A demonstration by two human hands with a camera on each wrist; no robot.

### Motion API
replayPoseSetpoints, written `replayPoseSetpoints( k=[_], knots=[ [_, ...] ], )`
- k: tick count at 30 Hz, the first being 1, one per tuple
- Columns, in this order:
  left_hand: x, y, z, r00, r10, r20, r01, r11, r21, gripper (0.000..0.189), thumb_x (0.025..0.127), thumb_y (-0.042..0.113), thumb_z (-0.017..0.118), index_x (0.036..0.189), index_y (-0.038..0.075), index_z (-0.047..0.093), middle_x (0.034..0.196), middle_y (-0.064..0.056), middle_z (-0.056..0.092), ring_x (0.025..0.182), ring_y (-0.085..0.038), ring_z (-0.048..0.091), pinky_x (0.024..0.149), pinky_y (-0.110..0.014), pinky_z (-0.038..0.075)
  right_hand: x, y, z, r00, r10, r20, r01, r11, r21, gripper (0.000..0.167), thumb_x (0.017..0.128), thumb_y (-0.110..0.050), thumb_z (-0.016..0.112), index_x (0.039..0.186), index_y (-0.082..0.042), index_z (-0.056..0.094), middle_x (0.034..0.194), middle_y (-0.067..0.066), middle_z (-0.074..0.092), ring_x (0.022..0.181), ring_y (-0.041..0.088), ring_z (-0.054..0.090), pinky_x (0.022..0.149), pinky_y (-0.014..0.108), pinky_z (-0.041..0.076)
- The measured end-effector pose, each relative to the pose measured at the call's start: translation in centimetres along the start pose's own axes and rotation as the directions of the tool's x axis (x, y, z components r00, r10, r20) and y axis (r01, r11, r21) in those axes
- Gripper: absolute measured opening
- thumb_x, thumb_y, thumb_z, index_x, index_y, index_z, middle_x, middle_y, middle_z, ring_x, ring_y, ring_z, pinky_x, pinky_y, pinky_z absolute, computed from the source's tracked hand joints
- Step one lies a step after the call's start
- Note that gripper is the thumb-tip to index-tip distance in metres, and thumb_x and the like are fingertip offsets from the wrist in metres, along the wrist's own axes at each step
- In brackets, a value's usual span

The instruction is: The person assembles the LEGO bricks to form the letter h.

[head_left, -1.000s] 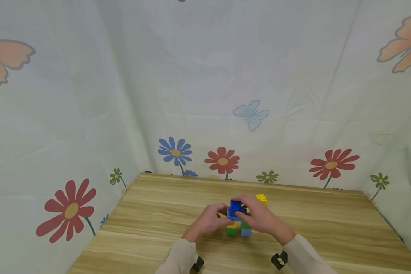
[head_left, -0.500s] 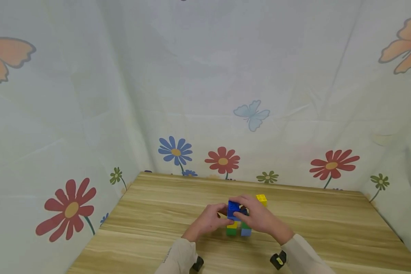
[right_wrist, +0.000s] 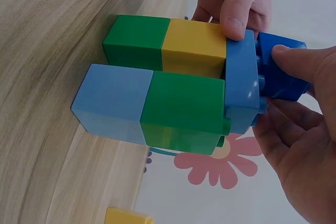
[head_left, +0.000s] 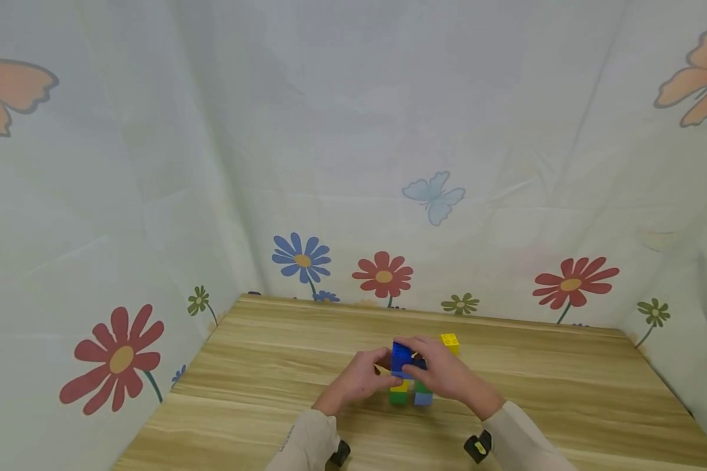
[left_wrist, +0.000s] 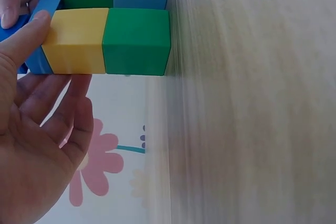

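A small toy-block structure has two columns: yellow (right_wrist: 194, 45) over green (right_wrist: 135, 40), and green (right_wrist: 184, 108) over light blue (right_wrist: 113, 100). Across their tops lies a longer blue block (right_wrist: 241, 87) with studs. My left hand (head_left: 362, 374) grips that long block at the yellow column's end, thumb on the near side and fingers behind. Between thumb and fingers, my right hand (head_left: 444, 369) pinches a dark blue block (right_wrist: 283, 82) against the studs at the left end. Whether it is fully seated I cannot tell.
Behind the right hand, a yellow block (head_left: 450, 341) stands on the wooden table (head_left: 271, 353). A white curtain (head_left: 342, 131) printed with flowers and butterflies encloses the table's back and sides.
The dark blue block has shifted slightly left and come down onto the long blue block's left end, covering studs seen earlier. The right hand moved with it; the left hand stayed in place.
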State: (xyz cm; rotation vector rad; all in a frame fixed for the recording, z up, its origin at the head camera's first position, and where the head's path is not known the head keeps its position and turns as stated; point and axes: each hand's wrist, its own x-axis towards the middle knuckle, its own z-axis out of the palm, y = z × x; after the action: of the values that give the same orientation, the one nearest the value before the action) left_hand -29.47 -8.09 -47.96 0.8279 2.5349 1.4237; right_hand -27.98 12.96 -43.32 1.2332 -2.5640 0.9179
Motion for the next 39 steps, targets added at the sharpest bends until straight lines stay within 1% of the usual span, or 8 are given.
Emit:
replayPoseSetpoints(
  k=[3, 7, 10, 15, 23, 27, 35, 39],
  knots=[
    [-0.13, 0.10, -0.10, 1.000, 0.007, 0.008, -0.007, 1.000, -0.029, 0.033, 0.087, 0.032, 0.069, 0.117, 0.020, 0.061, 0.102, 0.009, 0.064, 0.093, -0.008, 0.059, 0.077, -0.026, 0.048, 0.06, 0.01, -0.06, 1.000, 0.014, 0.016, -0.014, 1.000, 0.000, 0.047, 0.091, -0.013, 0.064, 0.135, -0.004, 0.049, 0.115, 0.007, 0.060, 0.099, 0.021, 0.060, 0.082, 0.032, 0.052],
    [-0.18, 0.16, -0.22, 1.000, 0.002, 0.004, -0.002, 0.998, -0.055, 0.033, 0.089, 0.033, 0.067, 0.118, 0.019, 0.061, 0.103, 0.008, 0.065, 0.095, -0.008, 0.059, 0.078, -0.026, 0.048, 0.14, -0.26, -0.27, 0.999, 0.030, 0.030, -0.030, 0.999, -0.010, 0.048, 0.091, -0.012, 0.064, 0.136, -0.004, 0.048, 0.117, 0.008, 0.059, 0.100, 0.021, 0.060, 0.082, 0.033, 0.052],
    [-0.11, 0.06, -0.18, 1.000, 0.000, -0.007, -0.001, 0.999, -0.049, 0.032, 0.089, 0.034, 0.067, 0.117, 0.019, 0.062, 0.102, 0.009, 0.065, 0.094, -0.007, 0.059, 0.077, -0.026, 0.048, 0.25, -0.52, -0.43, 0.998, 0.041, 0.039, -0.041, 0.999, -0.014, 0.049, 0.091, -0.011, 0.064, 0.136, -0.004, 0.048, 0.118, 0.009, 0.059, 0.101, 0.023, 0.060, 0.083, 0.034, 0.052],
    [-0.09, 0.00, -0.11, 1.000, 0.004, -0.017, -0.005, 0.999, -0.047, 0.029, 0.089, 0.032, 0.066, 0.115, 0.018, 0.063, 0.100, 0.009, 0.065, 0.092, -0.007, 0.060, 0.076, -0.026, 0.049, 0.38, -0.62, -0.42, 0.996, 0.061, 0.058, -0.059, 0.998, -0.032, 0.049, 0.091, -0.013, 0.063, 0.137, -0.007, 0.048, 0.119, 0.008, 0.058, 0.103, 0.021, 0.059, 0.084, 0.033, 0.051],
    [-0.32, 0.13, -0.14, 0.999, 0.048, -0.007, -0.048, 0.997, -0.053, 0.028, 0.092, 0.030, 0.063, 0.118, 0.018, 0.061, 0.103, 0.006, 0.065, 0.093, -0.009, 0.060, 0.077, -0.026, 0.050, 0.33, -0.66, -0.29, 0.997, 0.061, 0.055, -0.057, 0.996, -0.068, 0.050, 0.091, -0.014, 0.064, 0.137, -0.007, 0.048, 0.115, 0.007, 0.059, 0.099, 0.019, 0.059, 0.082, 0.031, 0.052],
    [-0.33, 0.22, -0.14, 0.999, 0.039, -0.005, -0.040, 0.998, -0.050, 0.029, 0.092, 0.032, 0.063, 0.118, 0.019, 0.061, 0.103, 0.009, 0.065, 0.093, -0.007, 0.060, 0.077, -0.025, 0.049, 0.32, -0.70, -0.34, 0.995, 0.078, 0.059, -0.074, 0.995, -0.065, 0.049, 0.091, -0.016, 0.064, 0.137, -0.008, 0.049, 0.115, 0.006, 0.059, 0.099, 0.018, 0.059, 0.083, 0.030, 0.051],
    [-0.33, 0.36, -0.20, 1.000, 0.017, -0.001, -0.017, 0.999, -0.041, 0.031, 0.091, 0.035, 0.063, 0.118, 0.020, 0.061, 0.104, 0.010, 0.064, 0.094, -0.006, 0.059, 0.079, -0.025, 0.049, 0.24, -0.62, -0.28, 0.998, 0.048, 0.049, -0.045, 0.997, -0.062, 0.049, 0.091, -0.015, 0.064, 0.137, -0.005, 0.048, 0.114, 0.008, 0.059, 0.098, 0.020, 0.060, 0.082, 0.033, 0.052],
    [-0.27, 0.28, -0.24, 1.000, 0.009, 0.012, -0.009, 0.999, -0.051, 0.032, 0.092, 0.036, 0.061, 0.120, 0.020, 0.060, 0.106, 0.009, 0.064, 0.096, -0.007, 0.059, 0.081, -0.026, 0.048, 0.18, -0.30, -0.05, 0.999, 0.021, 0.038, -0.017, 0.996, -0.087, 0.049, 0.091, -0.015, 0.064, 0.137, -0.005, 0.048, 0.114, 0.007, 0.059, 0.096, 0.019, 0.059, 0.081, 0.031, 0.052]
  ],
)
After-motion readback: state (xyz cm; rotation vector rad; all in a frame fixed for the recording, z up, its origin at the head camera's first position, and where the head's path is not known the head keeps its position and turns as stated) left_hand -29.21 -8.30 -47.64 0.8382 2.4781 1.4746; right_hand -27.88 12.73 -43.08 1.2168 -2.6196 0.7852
